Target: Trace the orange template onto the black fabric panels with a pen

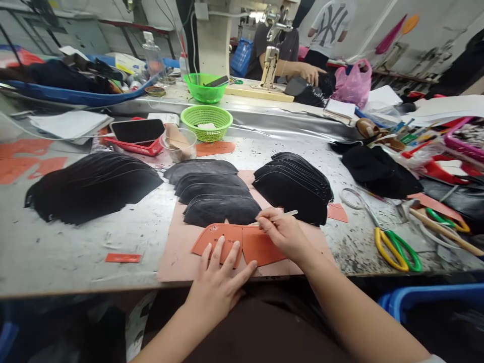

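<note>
Fingers spread, my left hand (pixel 218 275) lies flat on an orange template (pixel 260 247) at the front edge of the table. A pale, thin marking pen (pixel 289 215) is pinched in my right hand (pixel 282 233), its tip by the template's upper edge. What lies under the template is mostly hidden. Just behind it, dark curved leather pieces (pixel 217 194) overlap in rows. A fanned stack of black pieces (pixel 291 184) sits to the right, and a larger black stack (pixel 91 186) to the left. Beneath my work is a pinkish board (pixel 177 257).
Scissors (pixel 397 247) with yellow and green handles lie at right, near a black cloth (pixel 378 171). A green basket (pixel 206 118), a plastic cup (pixel 178 143) and a phone (pixel 138 131) stand behind the stacks. Across the table, a person (pixel 280 50) works at a sewing machine (pixel 270 65).
</note>
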The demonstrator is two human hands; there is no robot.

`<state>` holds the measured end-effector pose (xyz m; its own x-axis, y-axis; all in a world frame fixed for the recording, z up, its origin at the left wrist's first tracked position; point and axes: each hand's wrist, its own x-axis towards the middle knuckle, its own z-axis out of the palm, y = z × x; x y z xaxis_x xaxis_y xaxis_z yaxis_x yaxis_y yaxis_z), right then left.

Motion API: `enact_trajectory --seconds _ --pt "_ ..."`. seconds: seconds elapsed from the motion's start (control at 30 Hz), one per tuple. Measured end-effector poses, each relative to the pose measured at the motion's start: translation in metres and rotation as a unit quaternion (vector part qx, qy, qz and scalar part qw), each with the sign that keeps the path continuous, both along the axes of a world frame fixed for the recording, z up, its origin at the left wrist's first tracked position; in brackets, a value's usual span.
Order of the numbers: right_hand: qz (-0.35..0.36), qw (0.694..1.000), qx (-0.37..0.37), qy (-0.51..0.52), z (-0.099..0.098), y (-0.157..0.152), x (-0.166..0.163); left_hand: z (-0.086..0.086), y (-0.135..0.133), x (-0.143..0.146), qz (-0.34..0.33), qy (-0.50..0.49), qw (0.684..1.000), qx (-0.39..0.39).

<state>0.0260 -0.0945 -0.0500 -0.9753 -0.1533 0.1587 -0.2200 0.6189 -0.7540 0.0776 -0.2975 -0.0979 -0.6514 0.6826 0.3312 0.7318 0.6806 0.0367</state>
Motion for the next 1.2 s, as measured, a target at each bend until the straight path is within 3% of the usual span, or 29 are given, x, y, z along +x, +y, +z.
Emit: enact_trajectory --seconds 0.1,0.23,0.33,0.67,0.87,0.97,1.07,1.2 --pt "0.094 0.995 -0.019 -0.021 0.000 -0.035 -0.011 -0.003 -0.001 0.002 0.001 0.016 1.000 -0.004" --pt "0.133 0.987 0.077 -0.044 0.001 -0.067 -0.021 -0.006 -0.002 0.004 0.005 0.026 1.000 0.001" --pt "0.129 0.984 0.117 -0.039 0.003 -0.070 -0.023 -0.006 -0.002 0.005 0.005 0.032 0.999 0.005" --pt "0.141 0.983 0.115 -0.026 -0.001 -0.075 -0.019 -0.006 -0.001 0.006 0.009 0.043 0.999 0.008" --pt "0.134 0.989 0.034 -0.049 0.000 -0.048 -0.013 -0.007 -0.004 0.006 0.003 0.045 0.999 -0.001" --pt "0.072 0.994 0.077 -0.036 -0.001 -0.016 -0.002 -0.006 -0.005 0.006 0.000 0.027 1.000 -0.010" --pt "0.060 0.992 0.109 -0.017 -0.002 0.006 0.009 -0.006 -0.005 0.006 -0.001 0.012 1.000 -0.016" --pt "0.036 0.996 0.064 0.057 0.001 -0.006 0.009 -0.005 -0.006 0.006 0.000 0.023 1.000 -0.013"
